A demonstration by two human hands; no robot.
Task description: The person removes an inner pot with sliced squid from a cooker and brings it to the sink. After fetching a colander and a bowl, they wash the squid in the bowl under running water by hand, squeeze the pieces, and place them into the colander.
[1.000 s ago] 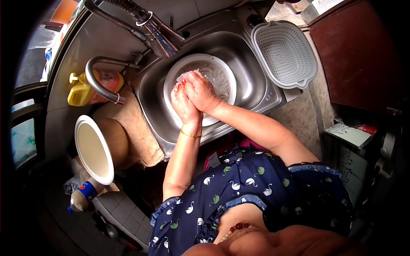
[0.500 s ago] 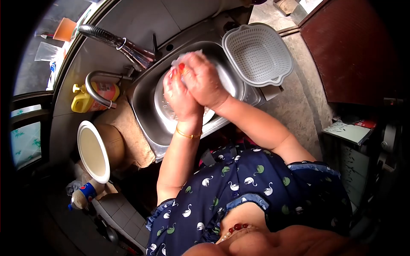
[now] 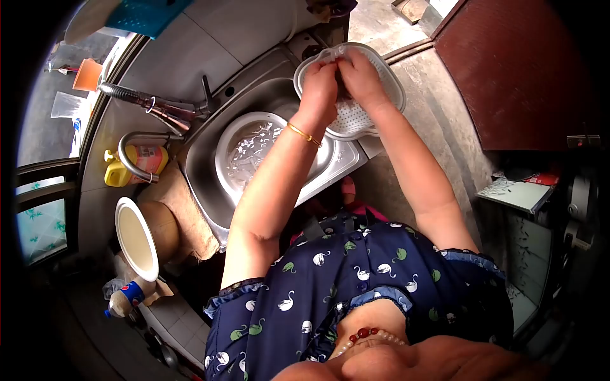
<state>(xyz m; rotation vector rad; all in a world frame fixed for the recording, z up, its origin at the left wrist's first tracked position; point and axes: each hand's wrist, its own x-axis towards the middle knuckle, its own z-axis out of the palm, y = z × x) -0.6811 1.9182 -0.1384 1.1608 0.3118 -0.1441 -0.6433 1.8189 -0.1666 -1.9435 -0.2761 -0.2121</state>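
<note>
My left hand (image 3: 319,92) and my right hand (image 3: 362,79) are close together over the pale grey plastic draining basket (image 3: 353,120). Fingers of both curl inward, closed around a small pale, wet-looking clump (image 3: 340,53) that shows only in part at the fingertips. Below and to the left, a round metal basin (image 3: 223,147) stands in the steel sink (image 3: 202,184). Whitish strips (image 3: 254,145) lie in the water inside it. A gold bracelet circles my left wrist, and my left forearm covers part of the basin.
A black and chrome spray tap (image 3: 166,114) and a curved metal spout (image 3: 125,143) stand left of the sink. Beside them is a yellow bottle (image 3: 121,170). A white-rimmed pot (image 3: 136,238) and a plastic bottle (image 3: 130,295) are nearer me. A dark red panel (image 3: 508,76) is at right.
Both hands have moved right, from above the basin to above the draining basket, with the pale clump. The basin's water and strips now show. The whole view has shifted slightly.
</note>
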